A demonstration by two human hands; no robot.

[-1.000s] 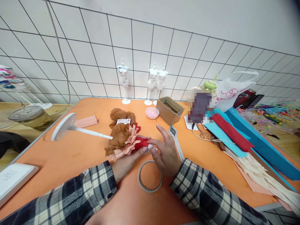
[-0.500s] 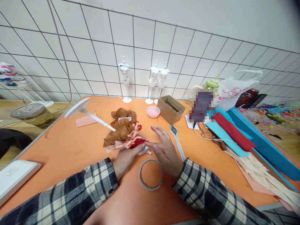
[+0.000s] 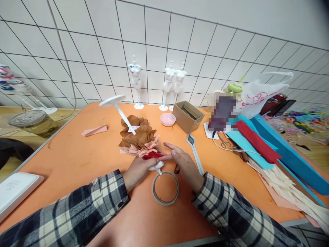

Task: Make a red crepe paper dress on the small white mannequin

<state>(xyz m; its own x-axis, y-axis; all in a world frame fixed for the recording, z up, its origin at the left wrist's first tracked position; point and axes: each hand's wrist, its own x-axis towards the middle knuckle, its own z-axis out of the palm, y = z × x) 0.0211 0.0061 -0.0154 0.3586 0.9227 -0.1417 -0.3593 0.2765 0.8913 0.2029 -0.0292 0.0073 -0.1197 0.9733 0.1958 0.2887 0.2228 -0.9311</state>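
My left hand (image 3: pixel 137 171) grips a small white mannequin (image 3: pixel 157 167), tilted upside down, with its round stand base (image 3: pixel 113 100) raised at the far end. Around the mannequin is a skirt of ruffled crepe paper: brown (image 3: pixel 138 137), pink (image 3: pixel 138 150) and red (image 3: pixel 152 155). At the red layer, beside my left thumb, my right hand (image 3: pixel 187 168) has thumb and forefinger together, another finger stretched out; anything between them is too small to make out. Below the hands lies a roll of tape (image 3: pixel 166 188). A small black loop (image 3: pixel 177 168) shows beside my right hand.
Behind are a pink bowl (image 3: pixel 168 120), a cardboard box (image 3: pixel 189 116) and mannequins (image 3: pixel 135 77) on stands. Grey tweezers-like tongs (image 3: pixel 194 151) lie right of my hand, with scissors (image 3: pixel 223 140) and red crepe paper (image 3: pixel 257 139) farther right. A white case (image 3: pixel 19 192) sits left.
The mannequin has been turned, its base swinging up and right and its head now pointing down toward the tape. My right thumb has come against the forefinger, and the black loop has come into sight.
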